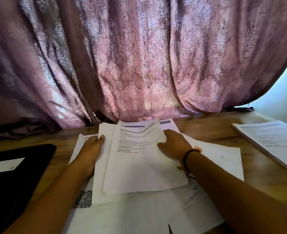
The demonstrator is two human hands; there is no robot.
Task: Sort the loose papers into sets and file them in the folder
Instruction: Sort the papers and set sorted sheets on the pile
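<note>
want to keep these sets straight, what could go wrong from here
1. The held sheets sit fanned and uneven between the left hand and right hand; one could slip onto the loose papers underneath and get mixed back in.
2. The top sheet bows near the right hand, so it may crease if pulled.

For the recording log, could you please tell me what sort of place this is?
Probably a desk at home: a wooden table backed by a patterned mauve curtain, with printed papers and a black folder on it.
</note>
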